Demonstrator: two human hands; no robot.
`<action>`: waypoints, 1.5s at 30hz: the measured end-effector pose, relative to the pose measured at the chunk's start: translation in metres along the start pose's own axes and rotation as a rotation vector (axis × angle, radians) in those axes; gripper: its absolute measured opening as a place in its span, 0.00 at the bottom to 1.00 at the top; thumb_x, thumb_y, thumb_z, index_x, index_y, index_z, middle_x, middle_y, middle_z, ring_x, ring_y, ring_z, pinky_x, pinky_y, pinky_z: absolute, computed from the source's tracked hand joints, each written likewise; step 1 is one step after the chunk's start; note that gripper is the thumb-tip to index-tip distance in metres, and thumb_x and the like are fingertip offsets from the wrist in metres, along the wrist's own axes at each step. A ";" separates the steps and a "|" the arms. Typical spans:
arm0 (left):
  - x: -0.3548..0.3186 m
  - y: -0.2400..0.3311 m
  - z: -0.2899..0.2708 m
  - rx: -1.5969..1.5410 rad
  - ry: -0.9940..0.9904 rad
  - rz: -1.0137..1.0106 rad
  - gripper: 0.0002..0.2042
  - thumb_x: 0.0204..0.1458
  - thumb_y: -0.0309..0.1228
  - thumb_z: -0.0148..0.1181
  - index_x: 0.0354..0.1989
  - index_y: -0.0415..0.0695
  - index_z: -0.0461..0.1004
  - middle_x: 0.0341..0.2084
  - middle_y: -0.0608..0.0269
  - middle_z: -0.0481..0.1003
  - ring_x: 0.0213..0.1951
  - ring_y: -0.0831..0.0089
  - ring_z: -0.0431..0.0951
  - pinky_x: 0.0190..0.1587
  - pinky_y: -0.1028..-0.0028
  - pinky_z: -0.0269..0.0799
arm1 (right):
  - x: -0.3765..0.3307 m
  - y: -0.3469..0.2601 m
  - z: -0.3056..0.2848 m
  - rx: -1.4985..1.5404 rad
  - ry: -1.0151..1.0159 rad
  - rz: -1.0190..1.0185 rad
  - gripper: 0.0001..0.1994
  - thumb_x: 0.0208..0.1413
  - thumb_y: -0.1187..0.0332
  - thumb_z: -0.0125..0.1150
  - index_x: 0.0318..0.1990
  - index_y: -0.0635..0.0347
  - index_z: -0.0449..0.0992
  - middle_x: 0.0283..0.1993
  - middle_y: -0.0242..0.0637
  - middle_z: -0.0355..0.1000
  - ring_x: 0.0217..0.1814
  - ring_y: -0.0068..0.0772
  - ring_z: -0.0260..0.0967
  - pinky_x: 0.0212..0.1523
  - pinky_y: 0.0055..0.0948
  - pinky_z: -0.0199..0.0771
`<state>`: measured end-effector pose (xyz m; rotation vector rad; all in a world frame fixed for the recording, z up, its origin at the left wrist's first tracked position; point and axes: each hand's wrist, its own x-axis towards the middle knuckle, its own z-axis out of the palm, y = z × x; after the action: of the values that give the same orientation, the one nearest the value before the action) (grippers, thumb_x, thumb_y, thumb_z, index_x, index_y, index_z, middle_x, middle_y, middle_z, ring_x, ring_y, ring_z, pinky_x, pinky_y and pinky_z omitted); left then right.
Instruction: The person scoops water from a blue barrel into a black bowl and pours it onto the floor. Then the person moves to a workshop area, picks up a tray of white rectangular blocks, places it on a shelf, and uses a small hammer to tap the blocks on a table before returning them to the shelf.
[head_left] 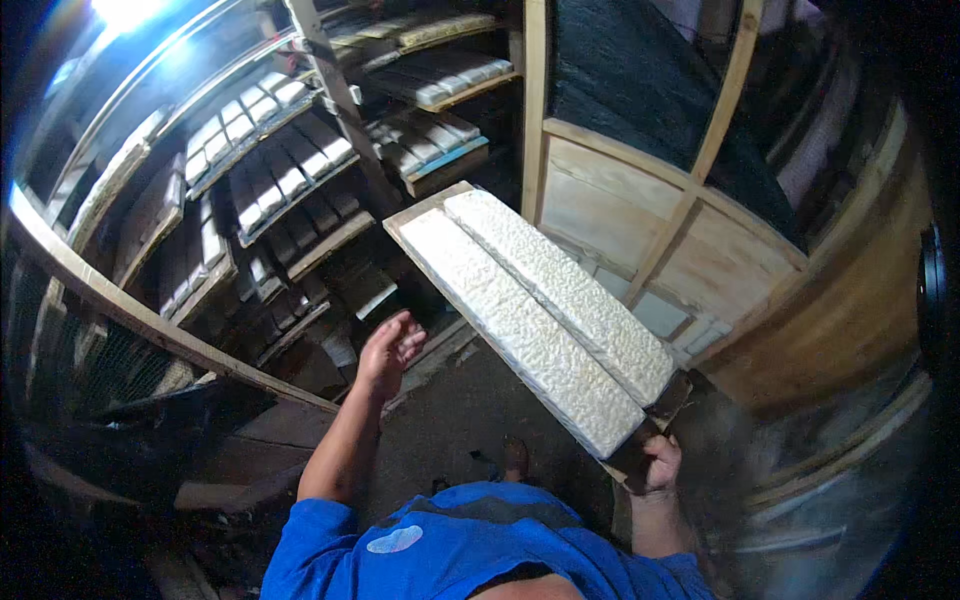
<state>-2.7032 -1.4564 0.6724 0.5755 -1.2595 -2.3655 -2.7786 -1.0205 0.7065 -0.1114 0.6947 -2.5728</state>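
A wooden board (pixel 422 204) carries two long white slabs, a near-left slab (pixel 520 330) and a far-right slab (pixel 565 295), lying side by side with a narrow gap between them. Their tops are bumpy and off-white; what they are made of I cannot tell. My right hand (pixel 660 465) grips the board's near right end, with the thumb on top and the other fingers mostly hidden. The board slants away from it toward the upper left. Beside the board's left edge, my left hand (pixel 393 352) hangs in the air, fingers loosely bent, holding nothing and apart from the board.
Wooden racks fill the left and back, their shelves bearing several boards of white slabs (pixel 240 125). A slanting wooden rail (pixel 150 318) crosses at my left. A wood-framed panel (pixel 610 200) with dark sheeting above stands beyond the board. A brown wooden panel (pixel 850 330) is at right.
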 end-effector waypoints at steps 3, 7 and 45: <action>-0.026 -0.056 -0.047 0.137 0.113 -0.137 0.22 0.62 0.39 0.53 0.61 0.42 0.64 0.45 0.63 0.72 0.40 0.69 0.77 0.39 0.70 0.73 | 0.013 0.009 -0.022 0.071 -0.044 0.008 0.31 0.36 0.77 0.53 0.57 0.63 0.69 0.51 0.43 0.73 0.54 0.48 0.71 0.59 0.48 0.70; -0.058 -0.111 -0.128 0.363 0.180 -0.256 0.23 0.62 0.40 0.54 0.61 0.41 0.64 0.45 0.66 0.71 0.41 0.73 0.76 0.35 0.72 0.71 | 0.025 0.015 -0.034 0.194 -0.184 0.079 0.27 0.41 0.74 0.54 0.55 0.63 0.70 0.52 0.45 0.72 0.56 0.49 0.70 0.60 0.49 0.70; -0.099 -0.016 -0.416 0.502 0.759 -0.460 0.14 0.58 0.40 0.56 0.49 0.48 0.74 0.37 0.67 0.76 0.34 0.71 0.73 0.36 0.65 0.71 | 0.345 0.268 0.522 0.049 -0.594 0.040 0.05 0.56 0.73 0.52 0.39 0.62 0.69 0.34 0.34 0.71 0.34 0.29 0.71 0.38 0.32 0.77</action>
<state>-2.4037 -1.6794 0.4640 1.8714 -1.4139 -1.7698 -2.8701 -1.6221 1.0127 -0.7960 0.3981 -2.3298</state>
